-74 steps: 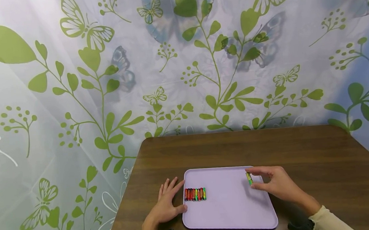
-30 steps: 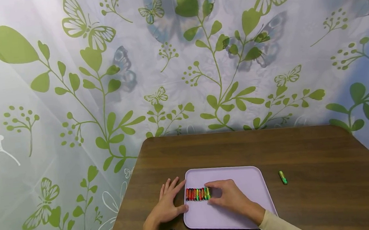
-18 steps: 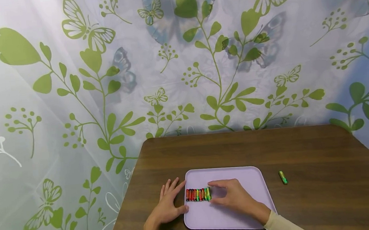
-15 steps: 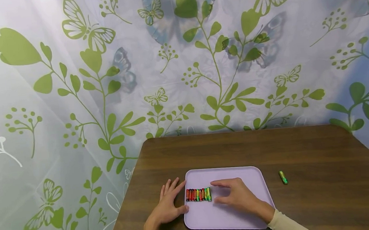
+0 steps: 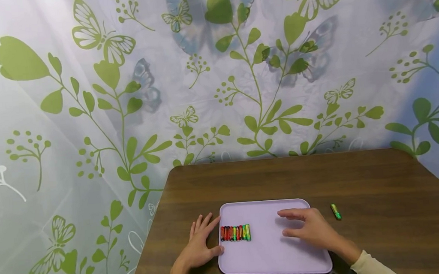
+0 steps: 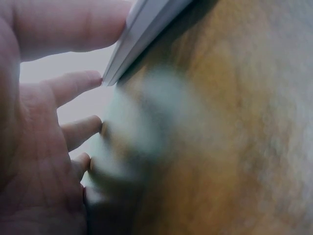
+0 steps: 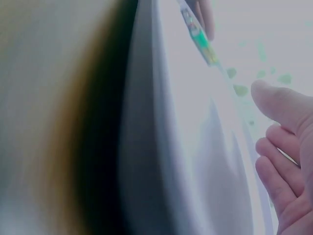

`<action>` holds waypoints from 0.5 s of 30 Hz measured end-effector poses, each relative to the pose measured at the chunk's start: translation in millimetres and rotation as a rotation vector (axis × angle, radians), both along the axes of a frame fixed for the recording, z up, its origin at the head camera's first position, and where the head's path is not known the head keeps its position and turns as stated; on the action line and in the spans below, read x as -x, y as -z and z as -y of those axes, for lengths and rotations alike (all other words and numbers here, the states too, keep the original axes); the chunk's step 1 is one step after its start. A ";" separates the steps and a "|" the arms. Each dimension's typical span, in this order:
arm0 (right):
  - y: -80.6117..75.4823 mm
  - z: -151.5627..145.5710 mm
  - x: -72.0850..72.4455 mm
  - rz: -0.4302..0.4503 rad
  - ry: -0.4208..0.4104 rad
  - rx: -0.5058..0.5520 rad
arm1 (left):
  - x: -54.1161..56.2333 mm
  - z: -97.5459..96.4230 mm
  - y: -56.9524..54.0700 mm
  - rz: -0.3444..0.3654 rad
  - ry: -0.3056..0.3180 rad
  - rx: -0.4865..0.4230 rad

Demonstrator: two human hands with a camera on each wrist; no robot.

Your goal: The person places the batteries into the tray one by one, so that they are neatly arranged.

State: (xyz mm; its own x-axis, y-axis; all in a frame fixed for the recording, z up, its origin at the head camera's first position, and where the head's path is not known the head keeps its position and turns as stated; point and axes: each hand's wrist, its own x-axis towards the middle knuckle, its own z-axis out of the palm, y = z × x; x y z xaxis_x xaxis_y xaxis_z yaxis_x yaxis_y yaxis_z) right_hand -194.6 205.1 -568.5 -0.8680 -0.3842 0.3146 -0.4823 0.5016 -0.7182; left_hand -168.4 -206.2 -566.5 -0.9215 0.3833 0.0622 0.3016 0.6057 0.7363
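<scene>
A row of several small batteries (image 5: 235,233), red and black at the left and green and yellow at the right, lies side by side against the left wall of a lilac tray (image 5: 275,257). My left hand (image 5: 198,246) rests at the tray's left edge with fingers spread; in the left wrist view its thumb and a fingertip touch the rim (image 6: 142,34). Over the tray's right half is my right hand (image 5: 313,228), thumb and fingers apart with nothing between them. One green and yellow battery (image 5: 335,211) lies on the table, right of the tray.
The tray sits on a dark brown wooden table (image 5: 284,175). Behind the table hangs a curtain (image 5: 216,90) printed with green leaves and butterflies.
My right hand carried a green and yellow battery to the row's right end, let go of it, and has moved back to the right. The left hand has stayed at the tray's edge.
</scene>
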 end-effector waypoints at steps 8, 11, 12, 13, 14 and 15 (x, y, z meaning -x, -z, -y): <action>-3.6 -47.4 -3.1 -0.020 0.062 -0.050 | -0.2 -1.0 -0.7 0.037 -0.023 0.057; -7.2 -61.8 -5.1 -0.049 0.086 -0.070 | 0.3 -1.1 -1.3 0.034 -0.020 0.046; -8.6 -66.1 -6.0 -0.057 0.090 -0.077 | 0.4 -1.1 -1.7 0.038 -0.022 0.050; -9.8 -70.5 -6.9 -0.068 0.097 -0.084 | 0.6 -1.2 -1.7 0.036 -0.022 0.048; -11.2 -74.6 -8.1 -0.079 0.106 -0.094 | 0.8 -1.2 -1.8 0.036 -0.022 0.046; -12.9 -78.6 -9.5 -0.087 0.117 -0.105 | 0.9 -1.3 -1.6 0.034 -0.022 0.044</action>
State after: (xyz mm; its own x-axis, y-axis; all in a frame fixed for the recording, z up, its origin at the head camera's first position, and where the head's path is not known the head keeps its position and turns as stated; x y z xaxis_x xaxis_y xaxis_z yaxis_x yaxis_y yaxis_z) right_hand -185.0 283.8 -555.6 -0.8801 -0.3168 0.3536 -0.4740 0.6283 -0.6169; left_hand -169.3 -204.9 -564.9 -0.9310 0.3647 0.0138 0.2630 0.6442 0.7182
